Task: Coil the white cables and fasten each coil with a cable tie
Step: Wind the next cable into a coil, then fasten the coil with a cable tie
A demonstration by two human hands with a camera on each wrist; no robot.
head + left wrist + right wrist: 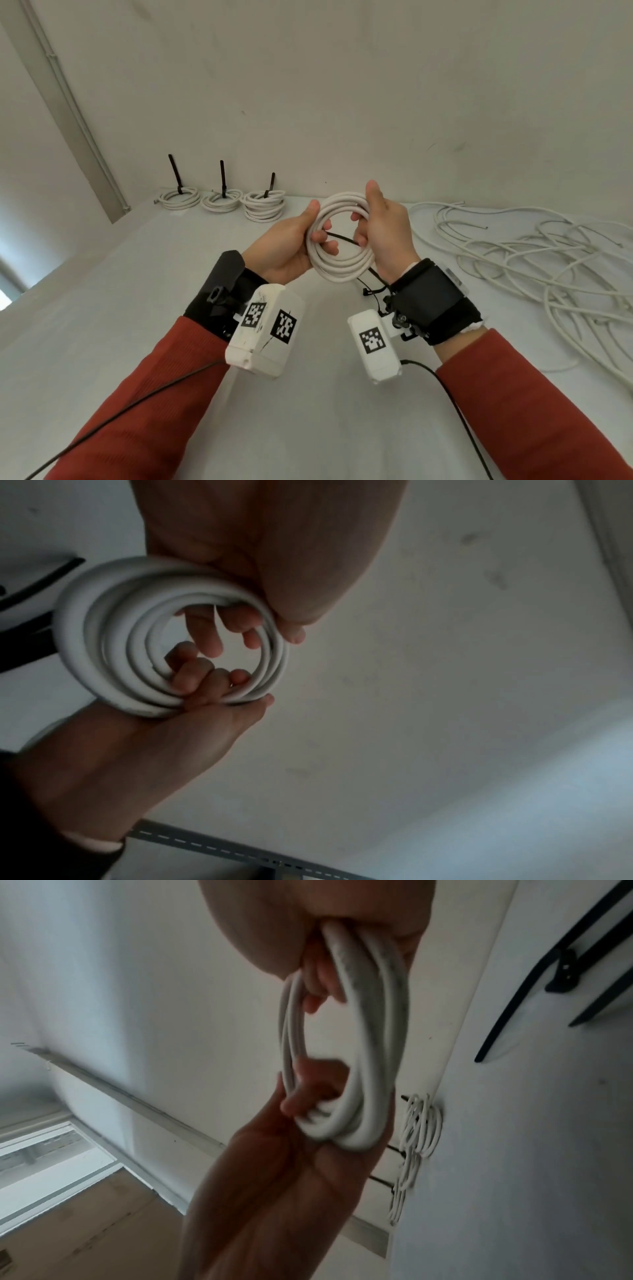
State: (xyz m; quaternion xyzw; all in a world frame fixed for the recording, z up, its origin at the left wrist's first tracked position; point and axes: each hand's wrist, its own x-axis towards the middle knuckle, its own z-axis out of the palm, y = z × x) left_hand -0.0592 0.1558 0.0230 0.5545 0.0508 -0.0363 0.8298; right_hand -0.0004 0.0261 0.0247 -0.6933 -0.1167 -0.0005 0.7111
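A bare workroom: a plain white table [102, 342] stands against a scuffed white wall [342, 85], plastic trunking [79, 113] runs up it, and a window [41, 1148] gives daylight.

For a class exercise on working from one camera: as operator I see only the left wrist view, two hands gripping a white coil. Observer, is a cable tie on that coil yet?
Observer: The head view shows a black cable tie spanning the opening of the coil, from the fingers of the left hand to those of the right hand; no closed loop shows.
Operator: How many coils are finished?
Observer: In the head view, three tied coils sit at the far left of the table, each with a black tie end sticking up.
Operator: Any cable left to coil?
Observer: Yes, loose white cable lies tangled to the right of the right hand.
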